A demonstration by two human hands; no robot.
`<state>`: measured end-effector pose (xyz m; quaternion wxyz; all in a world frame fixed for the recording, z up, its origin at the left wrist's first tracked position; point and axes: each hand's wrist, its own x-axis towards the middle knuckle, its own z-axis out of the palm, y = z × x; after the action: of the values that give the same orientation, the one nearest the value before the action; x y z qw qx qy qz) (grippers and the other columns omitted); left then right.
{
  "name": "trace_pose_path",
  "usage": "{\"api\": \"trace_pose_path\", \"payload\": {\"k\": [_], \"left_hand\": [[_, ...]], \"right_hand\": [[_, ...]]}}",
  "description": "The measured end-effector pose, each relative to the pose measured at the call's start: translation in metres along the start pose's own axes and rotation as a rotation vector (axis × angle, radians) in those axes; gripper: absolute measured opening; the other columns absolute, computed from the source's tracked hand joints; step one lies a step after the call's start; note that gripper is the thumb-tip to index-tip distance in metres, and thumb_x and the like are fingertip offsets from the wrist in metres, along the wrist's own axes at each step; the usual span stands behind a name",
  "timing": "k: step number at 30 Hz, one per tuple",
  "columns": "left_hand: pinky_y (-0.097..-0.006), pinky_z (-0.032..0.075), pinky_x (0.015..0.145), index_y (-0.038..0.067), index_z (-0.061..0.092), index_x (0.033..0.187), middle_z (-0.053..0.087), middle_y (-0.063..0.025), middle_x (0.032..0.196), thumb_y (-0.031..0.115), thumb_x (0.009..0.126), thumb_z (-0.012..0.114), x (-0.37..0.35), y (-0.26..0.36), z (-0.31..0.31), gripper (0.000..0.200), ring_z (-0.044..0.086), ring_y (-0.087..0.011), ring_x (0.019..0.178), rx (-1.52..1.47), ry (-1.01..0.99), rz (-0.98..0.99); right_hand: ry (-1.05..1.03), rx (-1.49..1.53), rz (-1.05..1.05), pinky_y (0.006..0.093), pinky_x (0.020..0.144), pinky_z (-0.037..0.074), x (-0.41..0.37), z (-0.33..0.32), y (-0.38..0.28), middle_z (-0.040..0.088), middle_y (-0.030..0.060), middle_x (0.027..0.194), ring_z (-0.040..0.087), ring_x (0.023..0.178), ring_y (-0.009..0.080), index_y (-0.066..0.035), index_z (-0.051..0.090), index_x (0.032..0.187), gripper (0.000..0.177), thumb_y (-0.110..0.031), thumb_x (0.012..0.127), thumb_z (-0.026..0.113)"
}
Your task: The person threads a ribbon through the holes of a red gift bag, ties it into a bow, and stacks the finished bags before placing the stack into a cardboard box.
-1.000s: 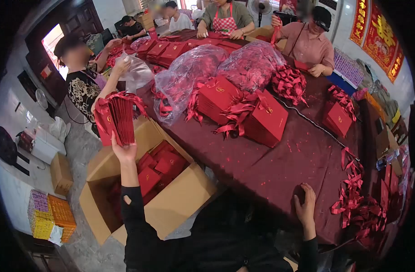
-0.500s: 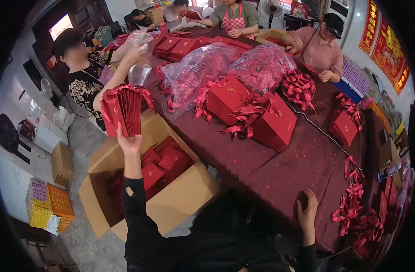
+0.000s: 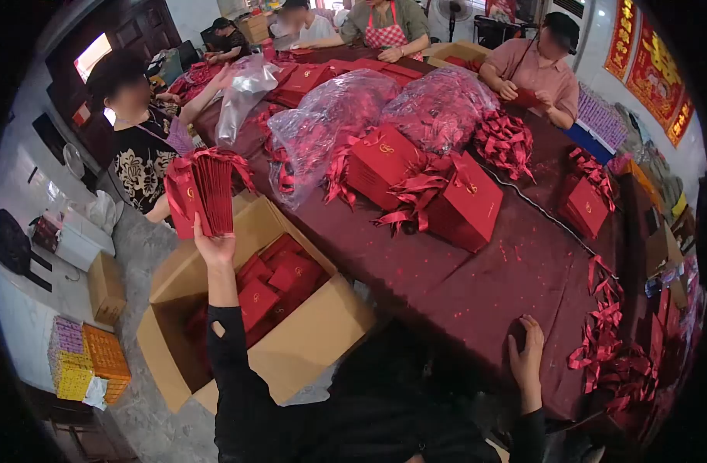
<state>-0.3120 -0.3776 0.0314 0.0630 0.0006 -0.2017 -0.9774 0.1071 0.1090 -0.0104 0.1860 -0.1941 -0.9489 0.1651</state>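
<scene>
My left hand (image 3: 214, 248) is raised over the open carton, closed around the lower end of a stack of red gift bags (image 3: 205, 194) with ribbon handles hanging over the top. Below it, the cardboard carton (image 3: 311, 346) holds several more red bags (image 3: 294, 273) with gold lettering. My right hand (image 3: 528, 356) rests near the front edge of the dark red table cover (image 3: 454, 305), fingers spread and holding nothing.
Stacked red bags (image 3: 465, 202) and clear plastic sacks (image 3: 438, 112) of red items cover the table's middle. Loose ribbons (image 3: 608, 347) lie at the right edge. A co-worker (image 3: 141, 150) stands beyond the carton; other people sit around the table.
My left hand and the bag stack have shifted slightly left and down. The left co-worker's raised arms have come down, with clear plastic now over the table. My right hand stays on the cover.
</scene>
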Motion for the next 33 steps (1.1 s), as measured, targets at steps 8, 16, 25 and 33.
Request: {"api": "trace_pose_path", "payload": {"k": [8,16,25,33], "left_hand": [[-0.0331,0.047,0.085,0.008,0.059,0.109,0.062,-0.0048,0.109,0.022,0.084,0.057,0.003,-0.009,-0.001,0.029,0.059,-0.0199,0.096,-0.036,-0.004,-0.05],[-0.0382,0.047,0.09,0.006,0.053,0.117,0.059,-0.008,0.113,0.024,0.086,0.054,0.008,-0.004,-0.012,0.036,0.058,-0.0241,0.102,-0.016,0.005,-0.01],[-0.0336,0.048,0.083,0.007,0.06,0.107,0.063,-0.0058,0.106,0.022,0.084,0.056,-0.002,0.003,-0.005,0.028,0.06,-0.0207,0.095,-0.027,0.014,-0.013],[-0.0341,0.048,0.084,0.007,0.059,0.106,0.063,-0.0055,0.106,0.022,0.083,0.059,-0.002,0.004,-0.007,0.028,0.06,-0.0209,0.095,-0.02,0.019,-0.018]], "right_hand": [[-0.005,0.025,0.008,0.0438,0.097,0.033,0.0,-0.003,-0.003,0.046,0.0181,0.122,0.042,0.116,0.036,-0.002,0.047,0.116,0.04,-0.007,0.078,0.06],[-0.014,-0.013,-0.007,0.0435,0.099,0.031,0.0,-0.001,0.0,0.045,0.0174,0.124,0.042,0.116,0.0347,-0.003,0.046,0.117,0.042,-0.009,0.078,0.06],[-0.027,0.021,0.006,0.0442,0.099,0.031,-0.001,0.0,0.003,0.044,0.0179,0.125,0.041,0.116,0.0349,-0.004,0.046,0.118,0.041,-0.01,0.08,0.059],[-0.025,0.032,0.01,0.0445,0.099,0.031,-0.001,0.0,0.003,0.044,0.0182,0.125,0.04,0.117,0.0355,-0.004,0.046,0.119,0.041,-0.01,0.08,0.059]]}}
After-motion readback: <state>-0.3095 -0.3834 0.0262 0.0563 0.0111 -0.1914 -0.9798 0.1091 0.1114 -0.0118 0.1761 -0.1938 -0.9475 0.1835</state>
